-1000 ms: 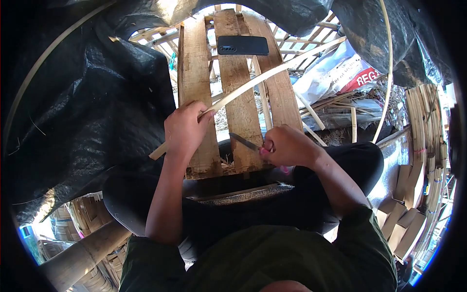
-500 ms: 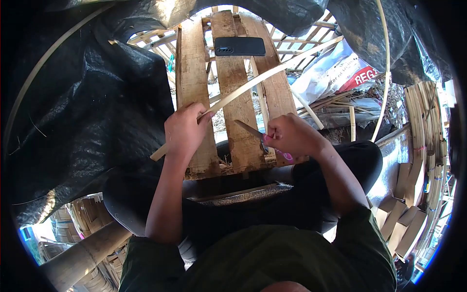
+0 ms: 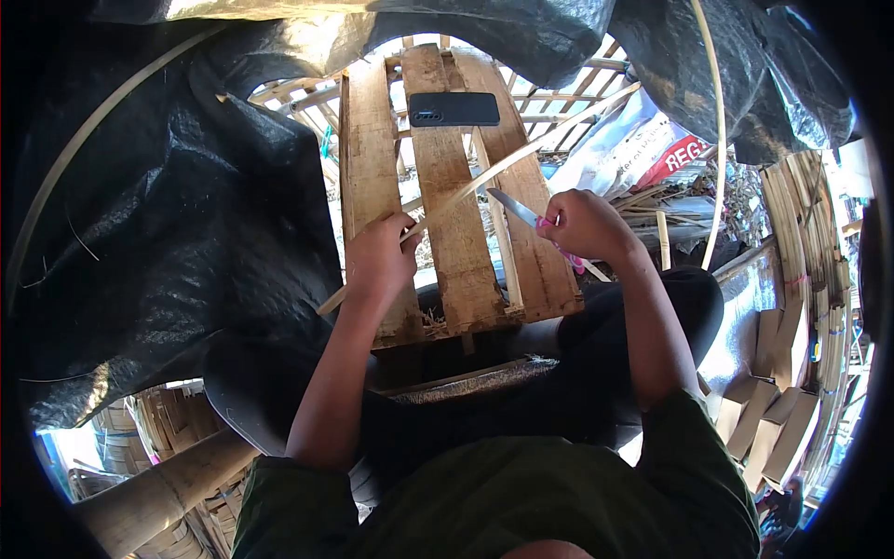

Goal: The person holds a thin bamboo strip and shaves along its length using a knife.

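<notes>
My left hand (image 3: pixel 380 259) is closed round the lower part of a long pale strip (image 3: pixel 503 165), which slants up to the right across a slatted wooden bench (image 3: pixel 456 247). The strip's short lower end sticks out below that hand. In my right hand (image 3: pixel 589 226) is a knife (image 3: pixel 514 207) with a pink handle. Its blade points up and left, just below the strip and apart from it. A black phone (image 3: pixel 454 109) lies on the far part of the bench.
Black plastic sheeting (image 3: pixel 223 205) hangs at the left and across the top. A white and red sack (image 3: pixel 652 154) lies beyond the bench at right. Bundled strips (image 3: pixel 808 252) and wooden blocks (image 3: pixel 778 429) are at far right. A thick bamboo pole (image 3: pixel 168 480) crosses the lower left.
The knife and my right hand have moved up and to the right. My left hand has shifted slightly right and down with the strip. The bench and phone sit a little lower in view.
</notes>
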Available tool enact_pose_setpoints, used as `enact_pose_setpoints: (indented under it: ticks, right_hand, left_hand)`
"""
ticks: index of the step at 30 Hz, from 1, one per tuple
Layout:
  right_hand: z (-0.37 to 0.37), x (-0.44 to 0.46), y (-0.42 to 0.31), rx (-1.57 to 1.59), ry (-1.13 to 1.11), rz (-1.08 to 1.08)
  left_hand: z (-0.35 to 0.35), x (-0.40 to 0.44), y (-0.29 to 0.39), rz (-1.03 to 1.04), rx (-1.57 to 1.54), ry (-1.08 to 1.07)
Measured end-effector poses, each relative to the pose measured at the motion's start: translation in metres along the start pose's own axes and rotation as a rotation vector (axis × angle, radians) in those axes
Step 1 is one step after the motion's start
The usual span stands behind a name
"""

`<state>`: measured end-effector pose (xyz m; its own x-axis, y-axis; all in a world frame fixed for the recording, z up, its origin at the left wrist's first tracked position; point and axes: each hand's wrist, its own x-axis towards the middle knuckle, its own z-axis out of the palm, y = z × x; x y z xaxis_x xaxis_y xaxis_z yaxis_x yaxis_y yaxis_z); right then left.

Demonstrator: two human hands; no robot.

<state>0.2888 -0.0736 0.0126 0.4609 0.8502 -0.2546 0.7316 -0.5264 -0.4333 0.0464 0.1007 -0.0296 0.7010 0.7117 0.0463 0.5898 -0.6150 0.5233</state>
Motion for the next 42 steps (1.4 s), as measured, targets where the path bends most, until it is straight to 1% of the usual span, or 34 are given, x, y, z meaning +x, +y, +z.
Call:
enact_pose_setpoints:
  ticks: [1, 2, 4, 5, 6, 8, 9, 10, 12, 13, 14, 16, 18, 20, 22, 24, 26, 28, 30, 31, 33, 35, 37, 39, 42]
  right_hand:
    - [-0.001, 0.001, -0.003, 0.024, -0.036, 0.011]
    - [0.003, 0.002, -0.004, 0.017, -0.022, 0.004]
    - [0.005, 0.003, -0.005, -0.05, 0.059, -0.056]
    - [0.003, 0.0, -0.009, -0.051, 0.049, -0.043]
    - [0.0, -0.003, -0.016, -0.062, 0.063, -0.046]
    - [-0.006, -0.008, -0.029, -0.123, 0.005, -0.093]
    - [-0.005, -0.007, -0.031, -0.114, -0.021, -0.097]
    - [-0.006, -0.007, -0.033, -0.119, -0.008, -0.099]
    - [-0.007, -0.008, -0.042, -0.159, -0.04, -0.103]
    - [-0.01, -0.009, -0.052, -0.221, -0.038, -0.08]
    - [-0.01, -0.01, -0.055, -0.22, -0.03, -0.081]
    - [-0.012, -0.012, -0.061, -0.293, 0.059, -0.089]
    - [-0.015, -0.012, -0.061, -0.33, 0.077, -0.108]
    - [-0.021, -0.014, -0.062, -0.37, 0.087, -0.129]
    - [-0.032, -0.021, -0.066, -0.368, 0.122, -0.104]
    - [-0.042, -0.025, -0.064, -0.359, 0.108, -0.095]
    - [-0.05, -0.031, -0.06, -0.306, 0.149, -0.089]
    - [-0.058, -0.034, -0.062, -0.329, 0.182, -0.085]
    - [-0.064, -0.038, -0.064, -0.368, 0.149, 0.023]
    - [-0.064, -0.037, -0.063, -0.408, 0.159, 0.038]
    - [-0.06, -0.035, -0.06, -0.403, 0.184, 0.023]
    - [-0.059, -0.032, -0.06, -0.4, 0.208, 0.004]
    - [-0.061, -0.031, -0.069, -0.366, 0.041, 0.09]
    - [-0.06, -0.031, -0.074, -0.403, 0.036, 0.077]
    - [-0.056, -0.031, -0.075, -0.434, 0.032, 0.06]
  left_hand:
    - [0.0, -0.001, 0.0, -0.015, -0.009, -0.024]
    - [0.0, -0.003, 0.0, -0.006, -0.011, -0.009]
    - [0.002, -0.002, 0.0, 0.003, 0.043, -0.043]
    - [0.003, -0.002, 0.0, -0.015, 0.036, -0.071]
    - [0.007, -0.002, -0.004, -0.005, 0.028, -0.057]
    - [0.015, -0.004, -0.011, 0.04, 0.048, 0.023]
    - [0.01, -0.003, -0.007, 0.001, 0.043, -0.054]
    - [0.012, -0.004, -0.009, 0.01, 0.042, -0.043]
    - [0.016, -0.006, -0.014, 0.082, 0.154, -0.047]
    - [0.014, -0.004, -0.013, 0.091, 0.183, -0.137]
    - [0.014, -0.006, -0.01, 0.096, 0.186, -0.132]
    - [0.013, -0.01, -0.007, 0.097, 0.164, -0.073]
    - [0.009, -0.011, -0.004, 0.133, 0.161, -0.045]
    - [0.003, -0.012, -0.002, 0.107, 0.159, -0.075]
    - [-0.003, -0.014, -0.002, 0.088, 0.152, -0.078]
    - [-0.01, -0.019, 0.0, 0.073, 0.151, -0.084]
    - [-0.021, -0.023, 0.004, -0.007, 0.113, -0.104]
    - [-0.034, -0.029, 0.01, -0.019, 0.11, -0.113]
    - [-0.044, -0.036, 0.012, -0.031, 0.107, -0.13]
    - [-0.051, -0.038, 0.011, -0.042, 0.124, -0.13]
    - [-0.057, -0.041, 0.007, -0.047, 0.143, -0.131]
    - [-0.059, -0.043, 0.003, -0.102, 0.177, -0.091]
    - [-0.058, -0.047, -0.004, -0.085, 0.177, -0.066]
    - [-0.059, -0.05, -0.005, -0.07, 0.175, -0.043]
    - [-0.062, -0.057, -0.004, -0.112, 0.162, -0.079]
